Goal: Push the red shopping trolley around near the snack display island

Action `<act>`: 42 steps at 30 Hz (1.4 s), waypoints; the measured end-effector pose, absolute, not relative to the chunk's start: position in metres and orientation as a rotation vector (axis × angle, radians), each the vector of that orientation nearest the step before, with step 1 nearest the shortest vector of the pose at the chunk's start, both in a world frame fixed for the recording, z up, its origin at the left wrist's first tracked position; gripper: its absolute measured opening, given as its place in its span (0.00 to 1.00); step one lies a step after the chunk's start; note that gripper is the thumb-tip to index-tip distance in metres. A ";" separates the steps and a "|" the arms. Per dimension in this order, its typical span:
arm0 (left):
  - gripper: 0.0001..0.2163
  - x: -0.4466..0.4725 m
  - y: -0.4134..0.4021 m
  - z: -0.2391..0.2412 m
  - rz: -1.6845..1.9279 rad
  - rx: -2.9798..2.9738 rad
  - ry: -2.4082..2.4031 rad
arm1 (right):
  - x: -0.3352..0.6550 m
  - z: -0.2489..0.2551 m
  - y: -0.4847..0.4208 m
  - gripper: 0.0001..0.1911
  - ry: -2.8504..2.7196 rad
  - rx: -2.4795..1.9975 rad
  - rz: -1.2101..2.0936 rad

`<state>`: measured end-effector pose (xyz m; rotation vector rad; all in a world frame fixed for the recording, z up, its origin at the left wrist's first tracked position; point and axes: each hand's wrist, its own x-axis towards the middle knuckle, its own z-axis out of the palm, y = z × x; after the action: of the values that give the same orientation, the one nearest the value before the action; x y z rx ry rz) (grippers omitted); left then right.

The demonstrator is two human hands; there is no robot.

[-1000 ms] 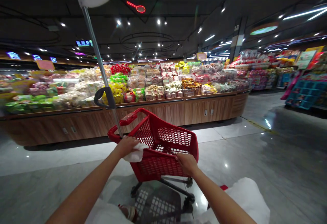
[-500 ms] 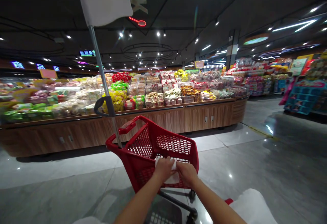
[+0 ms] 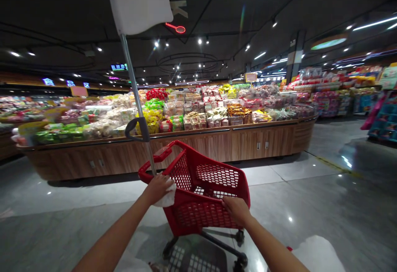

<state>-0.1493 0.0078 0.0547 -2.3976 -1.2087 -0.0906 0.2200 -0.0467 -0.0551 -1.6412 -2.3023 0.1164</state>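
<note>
A red plastic shopping cart (image 3: 211, 214) with mesh sides stands in front of me, side-on. My left hand (image 3: 157, 189) is at the cart's left end, close to the handle, closed on a white cloth (image 3: 167, 196) that lies against the rim. Over the near rim further right curl the fingers of my right hand (image 3: 237, 209), gripping the edge. A metal pole (image 3: 133, 82) with a grey plastic hook (image 3: 138, 129) and a white flag (image 3: 142, 6) rises from the handle end. Inside the basket, the mesh floor partly shows.
Behind the cart runs a long wood-panelled display counter (image 3: 198, 147) heaped with packaged goods (image 3: 217, 117). More stocked shelves (image 3: 328, 98) stand at the right. Grey tiled floor (image 3: 310, 206) surrounds the cart. Something white (image 3: 319, 255) shows at the lower right.
My left hand has moved left along the cart's near rim to the handle end, carrying the cloth. My right hand stays at the rim's right part. The view has shifted slightly left.
</note>
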 end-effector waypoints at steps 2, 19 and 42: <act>0.09 -0.141 0.003 0.050 -0.115 -2.340 -1.296 | 0.217 -0.056 -0.046 0.15 -2.300 -1.661 0.104; 0.08 0.001 -0.003 -0.019 -0.100 -2.610 -1.243 | 0.208 -0.052 -0.045 0.14 -2.276 -1.685 0.143; 0.12 0.041 -0.008 -0.033 -0.064 -2.656 -1.181 | 0.200 -0.055 -0.052 0.16 -2.257 -1.675 0.143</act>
<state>0.0411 -0.0078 -0.0333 -2.6561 -1.1810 -0.0638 0.1999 -0.0524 -0.0547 -1.6750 -2.2566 0.1426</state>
